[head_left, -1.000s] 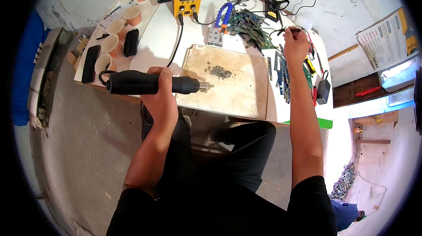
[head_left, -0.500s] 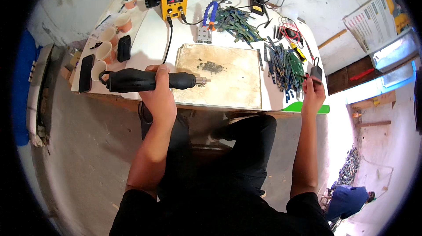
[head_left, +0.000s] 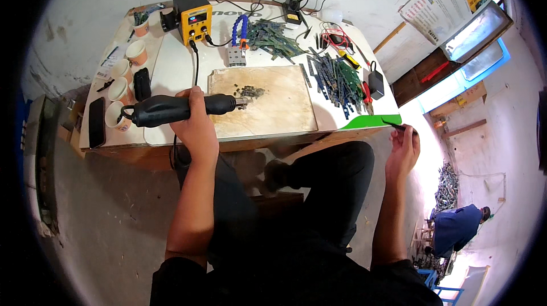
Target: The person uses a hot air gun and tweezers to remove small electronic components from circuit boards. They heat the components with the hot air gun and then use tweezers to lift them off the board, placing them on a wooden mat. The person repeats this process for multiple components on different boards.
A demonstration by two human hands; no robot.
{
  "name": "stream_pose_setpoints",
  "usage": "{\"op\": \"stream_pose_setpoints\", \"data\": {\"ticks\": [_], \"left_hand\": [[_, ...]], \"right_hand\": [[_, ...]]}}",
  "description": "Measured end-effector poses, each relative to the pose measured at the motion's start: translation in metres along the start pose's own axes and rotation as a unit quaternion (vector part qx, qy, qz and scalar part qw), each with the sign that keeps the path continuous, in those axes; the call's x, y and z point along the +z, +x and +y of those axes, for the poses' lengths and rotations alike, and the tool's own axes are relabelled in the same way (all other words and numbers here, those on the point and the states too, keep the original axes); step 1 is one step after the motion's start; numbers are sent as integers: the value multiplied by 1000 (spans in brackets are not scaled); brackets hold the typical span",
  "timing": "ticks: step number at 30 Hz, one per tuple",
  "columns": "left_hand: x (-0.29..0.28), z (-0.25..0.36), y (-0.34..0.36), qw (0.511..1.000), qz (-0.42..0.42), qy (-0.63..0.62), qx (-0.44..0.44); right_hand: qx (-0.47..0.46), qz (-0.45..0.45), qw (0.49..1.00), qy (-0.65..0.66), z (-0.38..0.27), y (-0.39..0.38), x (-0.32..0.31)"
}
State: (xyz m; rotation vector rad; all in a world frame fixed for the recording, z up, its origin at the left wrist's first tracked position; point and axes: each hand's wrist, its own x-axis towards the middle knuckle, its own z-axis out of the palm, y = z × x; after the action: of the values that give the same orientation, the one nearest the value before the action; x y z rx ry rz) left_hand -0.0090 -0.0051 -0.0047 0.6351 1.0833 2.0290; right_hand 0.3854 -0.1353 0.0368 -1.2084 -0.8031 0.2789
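My left hand [head_left: 196,126] is wrapped round a black hot air gun [head_left: 162,110], held level with its metal nozzle pointing right. The nozzle hangs above a scorched, cream-coloured board [head_left: 279,118]. Small dark chips [head_left: 249,91] lie on that board, just beyond the nozzle. In my right hand [head_left: 403,155] is a pair of dark tweezers [head_left: 392,124], pinched near the table's front right corner. Its tips point left, over the green table edge [head_left: 370,121]. A pile of narrow circuit board strips [head_left: 336,81] lies to the right of the board.
A yellow-and-black soldering station [head_left: 192,18] stands at the back left, its cable running to my left hand. Paper cups [head_left: 118,91] and a phone [head_left: 97,122] line the left side. More strips [head_left: 273,38], red-handled pliers [head_left: 367,92] and a black adapter [head_left: 376,83] lie right. A person [head_left: 456,229] works behind.
My right hand has drawn back from beside the strips and adapter to the table's front right edge, tweezers in it. My left hand keeps the hot air gun level. The view has shifted.
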Motion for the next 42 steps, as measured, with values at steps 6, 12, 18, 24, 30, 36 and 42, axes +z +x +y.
{"op": "stream_pose_setpoints", "data": {"ticks": [6,12,18,24,30,36,42], "left_hand": [[3,-1,-1,1000,9,16,-13],[-4,-6,3,1000,-23,3,12],[-4,-7,-2,999,-25,-20,-6],[-3,-1,-3,997,-70,15,24],[1,-1,-4,997,-55,44,31],[-10,-9,-6,989,-51,116,81],[-1,1,-7,993,-70,83,44]], "right_hand": [[-109,-69,968,-214,14,53,68],[-114,-93,926,-347,57,104,66],[-54,-227,920,-313,117,117,55],[-112,-299,880,-351,127,125,93],[-116,-312,820,-465,131,140,138],[-107,-293,787,-532,155,151,140],[-106,-229,799,-546,166,153,141]]}}
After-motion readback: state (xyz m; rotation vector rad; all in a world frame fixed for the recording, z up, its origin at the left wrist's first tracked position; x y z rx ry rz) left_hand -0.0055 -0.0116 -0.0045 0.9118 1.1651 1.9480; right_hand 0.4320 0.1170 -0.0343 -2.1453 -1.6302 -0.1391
